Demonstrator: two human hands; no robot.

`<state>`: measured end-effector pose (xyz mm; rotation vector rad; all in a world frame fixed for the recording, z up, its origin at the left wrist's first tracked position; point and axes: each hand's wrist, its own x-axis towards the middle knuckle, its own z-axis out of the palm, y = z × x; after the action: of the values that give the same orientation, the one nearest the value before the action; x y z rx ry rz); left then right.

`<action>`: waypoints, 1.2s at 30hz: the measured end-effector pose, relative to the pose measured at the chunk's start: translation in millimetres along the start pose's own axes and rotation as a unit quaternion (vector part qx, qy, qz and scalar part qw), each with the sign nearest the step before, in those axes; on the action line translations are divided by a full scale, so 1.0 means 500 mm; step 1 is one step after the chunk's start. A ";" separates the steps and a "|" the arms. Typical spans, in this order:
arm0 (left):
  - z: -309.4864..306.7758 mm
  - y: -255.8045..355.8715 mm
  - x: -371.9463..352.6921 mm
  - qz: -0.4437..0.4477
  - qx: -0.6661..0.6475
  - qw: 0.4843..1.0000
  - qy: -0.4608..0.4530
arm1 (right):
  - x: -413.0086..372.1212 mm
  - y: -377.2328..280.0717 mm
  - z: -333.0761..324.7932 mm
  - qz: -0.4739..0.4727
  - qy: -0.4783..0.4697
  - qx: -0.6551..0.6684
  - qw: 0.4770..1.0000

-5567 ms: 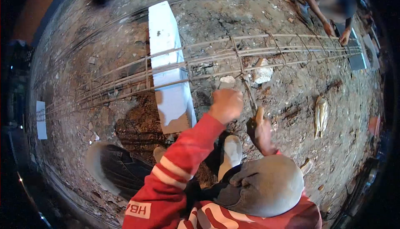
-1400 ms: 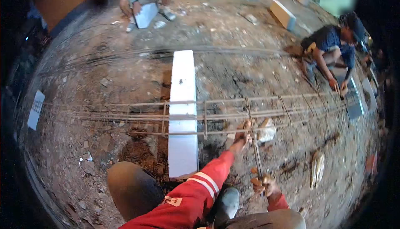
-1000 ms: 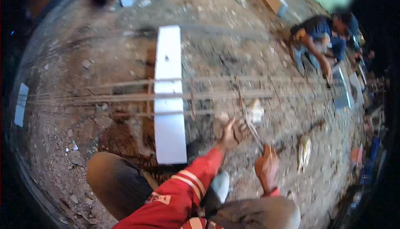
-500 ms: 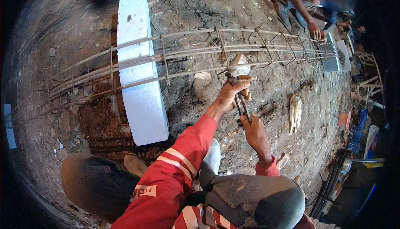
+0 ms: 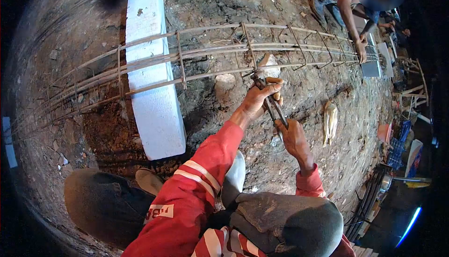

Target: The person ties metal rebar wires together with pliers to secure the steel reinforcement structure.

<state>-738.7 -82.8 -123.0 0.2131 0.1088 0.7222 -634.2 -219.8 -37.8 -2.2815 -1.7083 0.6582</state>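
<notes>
My left hand (image 5: 258,99) is closed near the head of metal pincers (image 5: 276,109), right beside the lower bar of a rebar cage (image 5: 213,75). The jaws sit at the foot of a stirrup (image 5: 249,46), partly hidden by my fingers; whether they grip wire there I cannot make out. Lower down, my right hand (image 5: 295,144) is wrapped round the handle end of the same pincers. The cage rests across a long white block (image 5: 156,121) to the left.
Another person's hands (image 5: 361,49) touch the cage's far right end, near a second block (image 5: 372,70). Stones (image 5: 269,65) lie under the cage. A pale crumpled item (image 5: 330,122) lies on the dirt at right. Bars and clutter (image 5: 374,196) line the right edge.
My right hand has shifted slightly right and down, and the pincer handles look further apart. My left hand stays by the stirrup. The other person's hands have moved a little along the cage.
</notes>
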 end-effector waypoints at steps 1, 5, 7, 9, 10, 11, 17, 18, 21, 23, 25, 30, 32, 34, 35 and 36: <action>0.001 0.002 -0.001 -0.001 -0.001 1.000 -0.001 | 0.003 -0.019 -0.001 0.051 -0.014 0.083 0.995; -0.009 0.005 -0.009 -0.001 0.014 1.000 0.022 | 0.017 -0.016 0.064 0.160 -0.061 0.083 0.982; -0.033 0.021 -0.011 -0.059 0.016 0.997 -0.055 | 0.021 -0.018 0.116 0.153 0.024 0.137 0.978; -0.029 0.027 -0.019 -0.061 0.045 0.996 -0.042 | 0.030 0.000 0.165 0.186 0.021 0.180 0.966; -0.032 0.031 -0.017 -0.058 0.070 0.995 -0.041 | 0.030 -0.011 0.169 0.208 0.024 0.168 0.963; -0.035 0.036 -0.017 -0.054 0.095 0.993 -0.039 | 0.027 -0.020 0.164 0.208 0.025 0.172 0.963; -0.014 0.005 -0.013 -0.013 0.007 0.998 -0.062 | -0.003 -0.027 0.059 0.084 0.011 0.115 0.990; -0.010 0.001 -0.009 -0.014 0.006 0.999 -0.038 | 0.002 -0.009 0.054 0.084 0.014 0.114 0.990; 0.009 0.008 -0.003 -0.013 0.024 1.000 -0.015 | 0.039 0.024 0.036 0.119 -0.079 0.138 0.980; 0.033 0.011 -0.013 0.009 0.019 1.000 0.009 | 0.049 0.018 0.004 0.138 -0.227 0.243 0.933; 0.027 -0.011 -0.001 0.034 0.004 0.999 -0.003 | 0.038 0.035 0.013 0.157 -0.227 0.237 0.932; 0.085 -0.014 0.019 0.078 0.025 0.975 0.206 | -0.031 -0.070 0.084 0.070 0.203 -0.231 0.949; 0.077 -0.036 0.033 0.107 0.038 0.947 0.299 | -0.040 -0.051 0.127 0.093 0.221 -0.268 0.933; 0.063 -0.055 0.057 0.132 0.154 0.905 0.373 | 0.006 -0.011 0.161 0.009 0.371 -0.141 0.918; 0.069 -0.063 0.060 0.163 0.229 0.863 0.421 | 0.015 -0.003 0.158 0.008 0.374 -0.143 0.916; 0.082 -0.065 0.059 0.183 0.306 0.805 0.475 | 0.022 -0.003 0.145 0.087 0.290 -0.117 0.946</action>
<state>-688.8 -93.3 -91.5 0.4821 1.3126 1.1170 -667.4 -215.7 -103.2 -2.4603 -1.3618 -0.2039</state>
